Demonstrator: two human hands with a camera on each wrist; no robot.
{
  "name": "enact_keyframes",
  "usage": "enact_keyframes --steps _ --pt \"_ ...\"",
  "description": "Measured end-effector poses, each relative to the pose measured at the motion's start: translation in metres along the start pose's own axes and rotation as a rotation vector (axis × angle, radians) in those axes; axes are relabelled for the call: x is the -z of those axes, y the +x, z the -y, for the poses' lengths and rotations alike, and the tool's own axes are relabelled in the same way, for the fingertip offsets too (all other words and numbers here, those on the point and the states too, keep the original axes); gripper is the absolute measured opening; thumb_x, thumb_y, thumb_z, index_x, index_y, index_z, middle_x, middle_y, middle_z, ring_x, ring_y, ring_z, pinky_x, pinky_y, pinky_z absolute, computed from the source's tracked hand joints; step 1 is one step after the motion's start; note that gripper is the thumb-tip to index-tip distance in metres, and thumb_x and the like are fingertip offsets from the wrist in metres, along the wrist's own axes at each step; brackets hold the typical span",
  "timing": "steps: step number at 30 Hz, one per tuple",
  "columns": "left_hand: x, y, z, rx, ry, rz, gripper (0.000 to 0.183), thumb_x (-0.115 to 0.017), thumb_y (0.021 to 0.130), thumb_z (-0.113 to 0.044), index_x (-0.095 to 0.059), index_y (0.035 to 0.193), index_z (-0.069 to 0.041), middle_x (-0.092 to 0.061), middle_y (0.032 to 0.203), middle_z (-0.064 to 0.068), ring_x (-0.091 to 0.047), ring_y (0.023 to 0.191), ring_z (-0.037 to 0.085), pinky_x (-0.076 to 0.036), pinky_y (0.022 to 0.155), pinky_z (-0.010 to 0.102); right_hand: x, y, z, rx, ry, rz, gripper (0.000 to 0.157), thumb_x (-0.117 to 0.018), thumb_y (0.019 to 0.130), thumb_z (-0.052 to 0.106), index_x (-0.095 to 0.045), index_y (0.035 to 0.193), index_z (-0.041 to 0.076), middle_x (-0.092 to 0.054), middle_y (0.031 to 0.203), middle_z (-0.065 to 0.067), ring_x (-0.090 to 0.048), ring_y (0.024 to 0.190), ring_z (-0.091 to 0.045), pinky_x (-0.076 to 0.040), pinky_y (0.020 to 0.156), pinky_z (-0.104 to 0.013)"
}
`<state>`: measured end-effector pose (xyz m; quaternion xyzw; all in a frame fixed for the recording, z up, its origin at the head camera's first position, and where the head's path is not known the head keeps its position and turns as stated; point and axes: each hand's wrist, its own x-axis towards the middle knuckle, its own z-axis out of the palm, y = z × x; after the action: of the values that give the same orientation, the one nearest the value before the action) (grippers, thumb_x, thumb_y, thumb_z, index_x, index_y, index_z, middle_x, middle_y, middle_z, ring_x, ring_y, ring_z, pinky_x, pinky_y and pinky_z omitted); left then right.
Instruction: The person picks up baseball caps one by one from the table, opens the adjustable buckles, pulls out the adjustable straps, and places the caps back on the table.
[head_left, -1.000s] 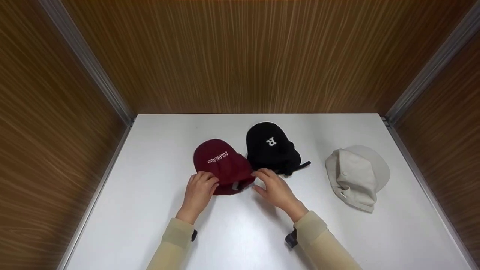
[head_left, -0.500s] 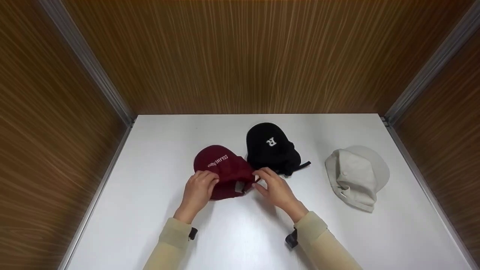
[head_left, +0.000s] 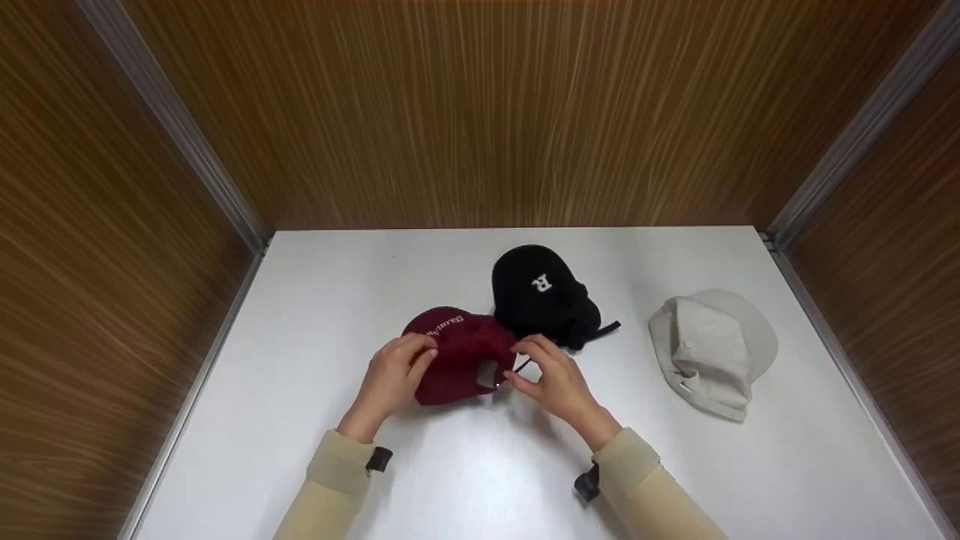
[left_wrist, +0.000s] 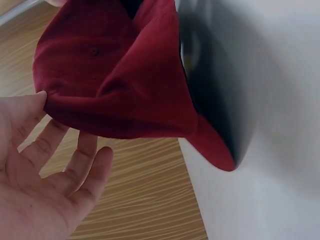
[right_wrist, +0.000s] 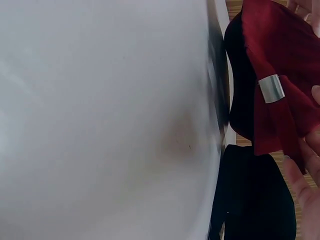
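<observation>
- Maroon cloth front and centre: the maroon cap point(head_left: 465, 352) sits tilted between the two hands, over the middle of the white table point(head_left: 480, 480).
- Left hand point(head_left: 390, 375) has it by the edge of the crown, thumb and fingertips pinching the fabric, the other fingers spread loosely in the left wrist view.
- Over to the right hand point(head_left: 553, 382), and that's a pinch too, thumb and finger nipping the free end of the maroon strap point(right_wrist: 282, 120).
- Nice close look from the right wrist: a silvery buckle point(right_wrist: 271, 89) sits on that strap, just beside the cap's rear opening.
- White lettering point(head_left: 444, 326) runs across the maroon front, steeply angled, too small to read for sure.
- Its brim point(left_wrist: 217, 150) points down by the tabletop in the left wrist view; whether it touches, I can't tell.
- Right behind it, a black cap point(head_left: 534, 300) with a white R, its own strap sticking out to the right.
- Well apart on the right, a beige cap point(head_left: 712, 352), crumpled, brim to the far side.
- Pale sleeves point(head_left: 330, 472) on both arms, wood-grain panels point(head_left: 480, 112) all round.
</observation>
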<state>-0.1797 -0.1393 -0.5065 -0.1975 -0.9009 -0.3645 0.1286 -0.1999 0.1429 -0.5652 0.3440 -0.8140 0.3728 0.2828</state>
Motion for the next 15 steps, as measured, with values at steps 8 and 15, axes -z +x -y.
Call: enact_keyframes --steps 8,15 --pt "0.009 0.006 -0.003 0.027 -0.073 0.033 0.01 -0.062 0.098 -0.016 -0.069 0.104 -0.011 -0.066 0.1 -0.003 -0.06 0.089 0.014 -0.052 0.078 0.035 0.004 0.012 0.001 0.052 -0.012 -0.086 0.012 -0.078 0.083 0.005 -0.069 0.09 0.006 -0.065 0.097 -0.003 -0.06 0.089 -0.023 -0.046 0.08 -0.039" --pt "0.021 0.009 -0.009 0.025 -0.104 -0.02 0.006 -0.065 0.096 -0.016 -0.07 0.098 -0.014 -0.065 0.093 -0.008 -0.058 0.086 0.009 -0.05 0.075 0.036 0.023 0.034 0.015 0.049 0.07 -0.104 0.007 -0.071 0.086 0.0 -0.066 0.087 0.004 -0.066 0.092 -0.005 -0.062 0.091 -0.024 -0.04 0.099 -0.051"
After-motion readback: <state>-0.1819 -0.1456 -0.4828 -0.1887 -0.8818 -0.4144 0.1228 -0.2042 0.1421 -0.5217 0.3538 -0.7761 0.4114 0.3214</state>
